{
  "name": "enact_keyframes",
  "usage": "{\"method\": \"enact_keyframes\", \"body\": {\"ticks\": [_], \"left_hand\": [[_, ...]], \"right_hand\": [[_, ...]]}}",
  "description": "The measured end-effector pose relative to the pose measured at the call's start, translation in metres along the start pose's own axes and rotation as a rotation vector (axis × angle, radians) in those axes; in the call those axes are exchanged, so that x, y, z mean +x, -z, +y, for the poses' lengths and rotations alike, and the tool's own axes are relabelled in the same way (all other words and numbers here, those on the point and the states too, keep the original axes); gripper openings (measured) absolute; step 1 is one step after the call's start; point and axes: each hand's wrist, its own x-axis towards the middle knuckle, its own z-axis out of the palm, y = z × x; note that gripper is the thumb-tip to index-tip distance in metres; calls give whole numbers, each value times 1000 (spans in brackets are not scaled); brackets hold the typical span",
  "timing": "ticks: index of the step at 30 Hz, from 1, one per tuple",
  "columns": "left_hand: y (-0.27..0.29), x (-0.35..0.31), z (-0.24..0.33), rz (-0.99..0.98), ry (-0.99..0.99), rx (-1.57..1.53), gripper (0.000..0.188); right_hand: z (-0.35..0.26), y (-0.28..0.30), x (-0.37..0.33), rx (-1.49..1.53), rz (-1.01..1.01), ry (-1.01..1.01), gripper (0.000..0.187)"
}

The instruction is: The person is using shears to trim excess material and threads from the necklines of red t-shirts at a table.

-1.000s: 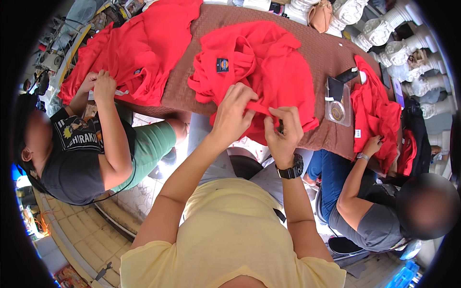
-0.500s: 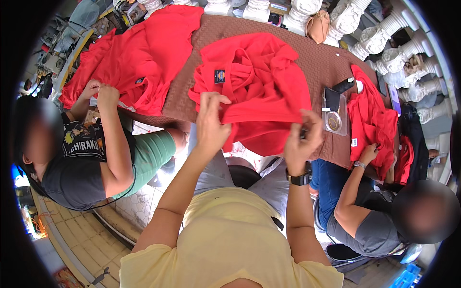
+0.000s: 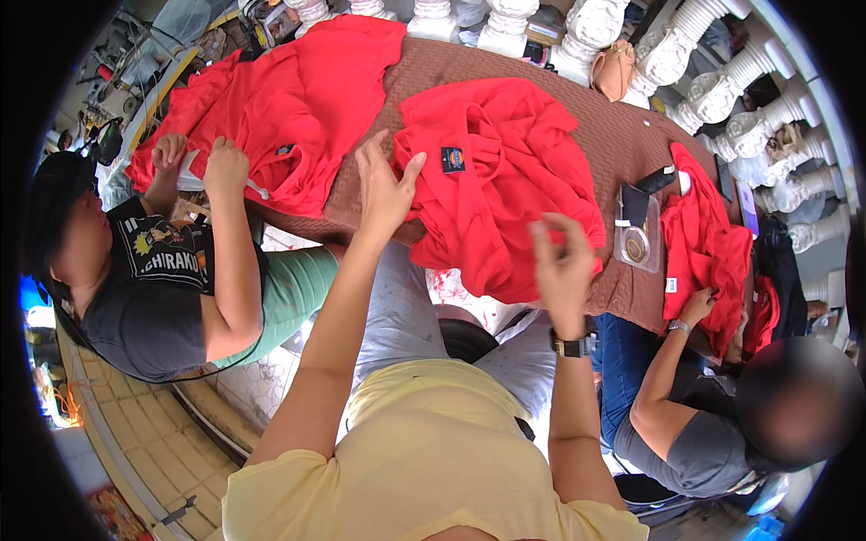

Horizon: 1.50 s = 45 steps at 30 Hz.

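Observation:
A red knit garment, probably a shirt, lies bunched on the brown cloth-covered table in front of me. Its collar opening faces up, with a dark square label inside. My left hand is raised at the garment's left edge, fingers spread and nothing visible in it. Over the lower right part of the cloth hovers my right hand, its fingers bent and apart, a dark watch on the wrist. I see no cloth gripped by either hand; the right palm is partly hidden.
At left, a person handles another red garment. A person at right works on a red garment. Between us lie a clear plastic box and a black rolled item. White balusters and a tan bag line the far edge.
Both hands have let go of the garment's near edge. My left hand has opened and moved up slightly; the cloth edge has dropped. A small dark thing in my right hand no longer shows.

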Motion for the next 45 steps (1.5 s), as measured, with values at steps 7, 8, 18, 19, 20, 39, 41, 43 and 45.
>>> {"method": "enact_keyframes", "body": {"ticks": [7,8,18,19,20,39,41,43,45], "left_hand": [[-11,30,-22,-73,47,-294,19],[-1,33,-17,-20,19,-343,15],[15,36,38,-145,-112,-173,48],[13,30,36,-136,-115,-102,50],[10,23,32,-126,-119,-31,51],[12,-78,88,-852,-415,-199,33],[16,-97,81,-871,-392,-197,32],[21,-102,76,-837,-402,-187,32],[28,-98,70,-793,-364,-264,27]], "right_hand": [[-18,-52,0,51,-200,316,15],[-37,-40,9,75,-138,289,13],[-27,35,138,120,13,96,28],[-19,36,140,28,11,56,30],[-6,37,139,1,58,66,32],[0,18,38,39,124,62,38],[0,16,35,-3,109,72,38],[-4,13,33,-38,115,110,37],[-18,12,27,-25,95,44,34]]}}
